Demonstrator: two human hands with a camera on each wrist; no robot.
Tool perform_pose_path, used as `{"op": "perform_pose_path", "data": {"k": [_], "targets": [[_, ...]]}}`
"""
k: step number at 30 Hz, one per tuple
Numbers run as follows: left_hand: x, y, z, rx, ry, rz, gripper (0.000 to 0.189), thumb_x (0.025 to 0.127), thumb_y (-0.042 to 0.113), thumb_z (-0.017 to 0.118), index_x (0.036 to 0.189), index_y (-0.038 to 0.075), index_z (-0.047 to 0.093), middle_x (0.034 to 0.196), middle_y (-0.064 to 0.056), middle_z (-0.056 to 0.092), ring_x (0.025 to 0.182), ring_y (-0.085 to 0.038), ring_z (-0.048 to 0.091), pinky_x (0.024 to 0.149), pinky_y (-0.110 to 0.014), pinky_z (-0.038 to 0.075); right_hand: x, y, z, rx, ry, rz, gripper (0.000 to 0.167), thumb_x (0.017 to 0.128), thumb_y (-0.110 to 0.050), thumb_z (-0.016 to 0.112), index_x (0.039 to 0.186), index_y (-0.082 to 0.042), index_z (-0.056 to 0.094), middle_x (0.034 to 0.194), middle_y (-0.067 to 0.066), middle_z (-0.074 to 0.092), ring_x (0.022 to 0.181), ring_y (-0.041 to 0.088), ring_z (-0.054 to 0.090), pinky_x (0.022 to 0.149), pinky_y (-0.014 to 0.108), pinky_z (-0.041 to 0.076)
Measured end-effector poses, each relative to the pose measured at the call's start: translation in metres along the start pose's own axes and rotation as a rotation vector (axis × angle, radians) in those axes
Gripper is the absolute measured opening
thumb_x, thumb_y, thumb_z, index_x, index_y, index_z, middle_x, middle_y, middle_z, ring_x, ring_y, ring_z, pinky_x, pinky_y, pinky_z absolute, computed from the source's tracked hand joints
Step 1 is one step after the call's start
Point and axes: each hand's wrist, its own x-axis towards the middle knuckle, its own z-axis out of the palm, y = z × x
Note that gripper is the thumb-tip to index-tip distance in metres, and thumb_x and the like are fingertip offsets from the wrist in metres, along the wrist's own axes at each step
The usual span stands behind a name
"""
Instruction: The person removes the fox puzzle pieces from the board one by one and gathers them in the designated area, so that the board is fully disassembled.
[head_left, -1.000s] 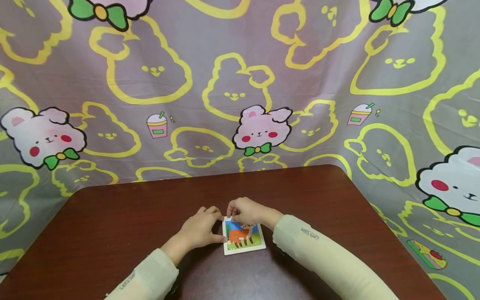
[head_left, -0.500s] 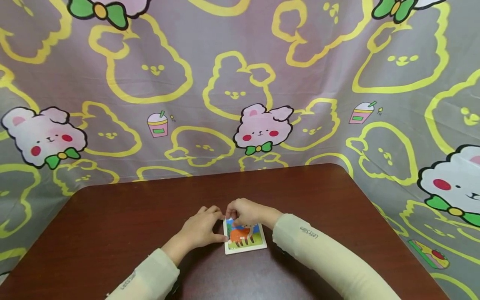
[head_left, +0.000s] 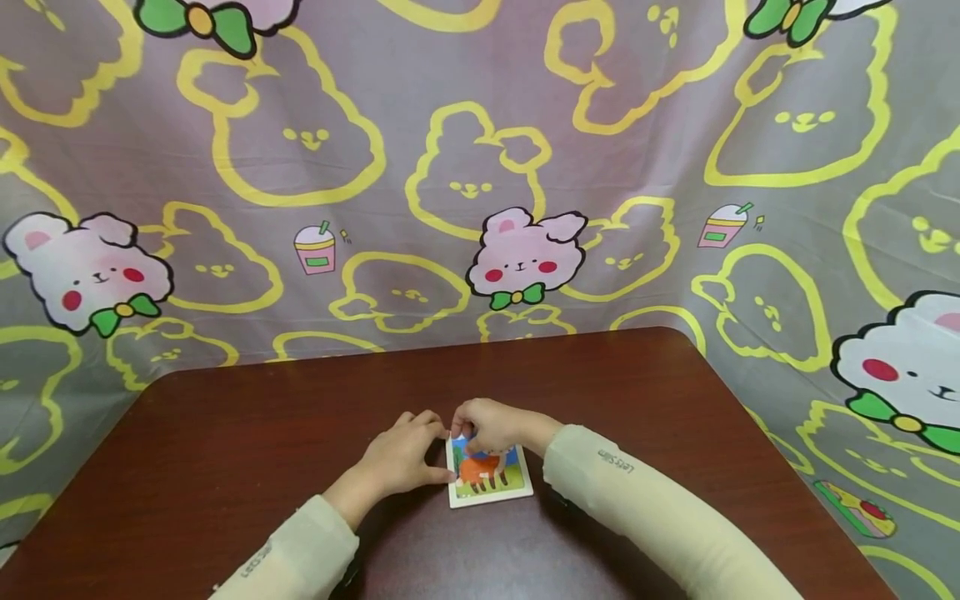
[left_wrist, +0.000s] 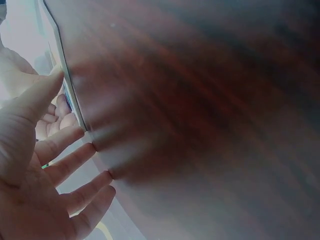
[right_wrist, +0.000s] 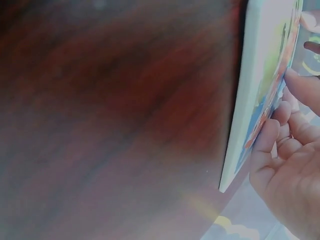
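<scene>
A flat picture board (head_left: 490,502) with a pale frame lies on the table. It shows an orange animal on green ground under blue sky. My left hand (head_left: 400,457) is at its left side; the thumb touches the edge, and the other fingers reach to the upper left corner. In the left wrist view those fingers (left_wrist: 75,162) are spread, their tips on the tabletop. Over the board's upper part is my right hand (head_left: 491,425), its thumb and bent fingertips on the picture. Whether it pinches a piece is hidden. The right wrist view shows the board (right_wrist: 240,125) edge-on beside that hand.
The dark brown table (head_left: 262,442) has rounded far corners. A grey curtain (head_left: 420,75) printed with yellow outlines and rabbit faces hangs behind it and along the sides. Both forearms wear pale sleeves (head_left: 622,492).
My right thumb has moved slightly down onto the picture since a second ago, and the fingertips have shifted a little. My left hand and the board stay almost the same.
</scene>
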Motion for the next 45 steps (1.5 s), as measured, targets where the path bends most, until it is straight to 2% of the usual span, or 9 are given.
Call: {"op": "perform_pose_path", "data": {"k": [10,20,29,35,39,45], "targets": [[0.0,0.001,0.0,0.004,0.002,-0.002,0.061,0.074,0.047,0.085,0.12,0.012,0.07,0.122,-0.001,0.062,0.112,-0.028,0.055,0.081,-0.049,0.055,0.001,0.004,0.001,0.045,-0.009,0.019,0.017,0.089,-0.002,0.071,0.101,-0.008,0.062,0.096,0.004,0.052,0.084,0.014,0.047,0.073,0.024,0.044],[0.0,0.001,-0.001,0.007,-0.008,-0.003,0.06,0.074,0.048,0.085,0.12,0.012,0.07,0.122,-0.001,0.062,0.112,-0.027,0.055,0.08,-0.05,0.055,-0.001,0.005,0.002,0.042,0.012,0.014,0.017,0.088,-0.003,0.072,0.099,-0.012,0.063,0.104,0.001,0.052,0.097,0.014,0.049,0.089,0.031,0.047],[-0.001,0.001,-0.001,0.0,0.001,0.003,0.059,0.073,0.046,0.085,0.119,0.011,0.07,0.12,-0.002,0.062,0.11,-0.027,0.055,0.079,-0.049,0.055,0.0,0.008,0.003,0.125,0.031,-0.018,0.021,0.088,0.001,0.071,0.102,-0.009,0.06,0.097,0.002,0.057,0.087,0.015,0.051,0.078,0.028,0.045],[-0.001,0.0,0.0,-0.002,0.005,0.005,0.059,0.074,0.047,0.085,0.118,0.011,0.07,0.12,-0.001,0.062,0.11,-0.027,0.055,0.079,-0.048,0.054,0.0,0.01,0.003,0.113,0.039,-0.031,0.021,0.088,0.0,0.071,0.106,-0.009,0.064,0.095,0.0,0.058,0.085,0.012,0.05,0.078,0.025,0.044],[-0.001,-0.001,0.0,-0.002,0.005,0.006,0.058,0.074,0.046,0.085,0.117,0.012,0.07,0.122,-0.001,0.062,0.111,-0.027,0.054,0.079,-0.048,0.054,-0.001,0.01,0.001,0.123,0.053,-0.059,0.02,0.088,0.002,0.07,0.106,-0.006,0.066,0.094,0.003,0.056,0.082,0.014,0.048,0.074,0.024,0.043],[-0.001,-0.001,0.0,-0.002,0.005,0.001,0.057,0.074,0.047,0.085,0.117,0.013,0.07,0.123,-0.001,0.061,0.111,-0.026,0.054,0.078,-0.05,0.054,-0.001,0.011,0.0,0.105,0.062,-0.075,0.019,0.089,0.003,0.069,0.104,-0.009,0.066,0.094,0.002,0.056,0.083,0.014,0.047,0.074,0.024,0.041]]}}
